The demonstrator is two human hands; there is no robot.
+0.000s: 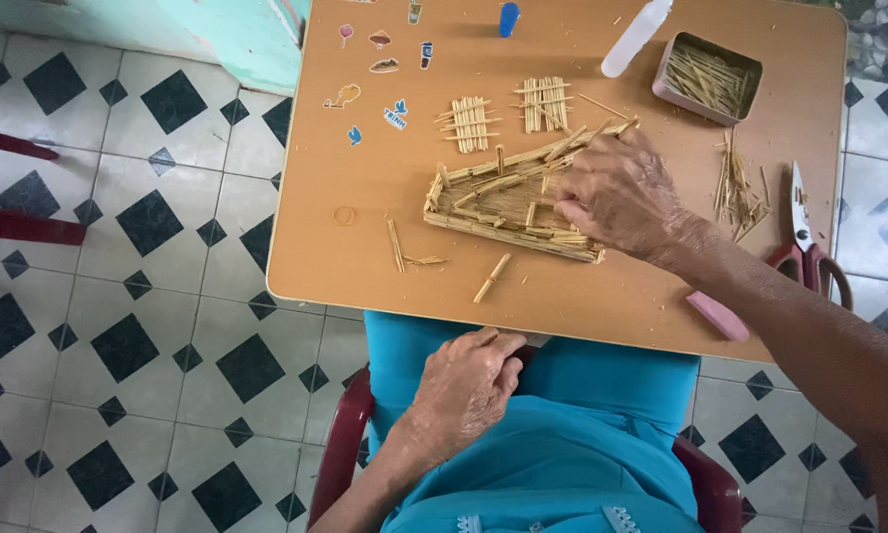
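I see a shallow tray-like frame of pale straw sticks (508, 202) lying flat near the middle of the wooden table, its long side slanting slightly down to the right. Its low walls are stacked stalks, with loose short pieces inside. Its right end is partly hidden under fingers resting on it.

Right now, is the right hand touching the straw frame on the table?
Touching. The head view shows the right hand lying on the straw frame, fingers pressed onto its right end.

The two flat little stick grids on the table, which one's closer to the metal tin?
The right stick grid, beside the white bottle. The left stick grid lies farther from the metal tin, nearer the stickers.
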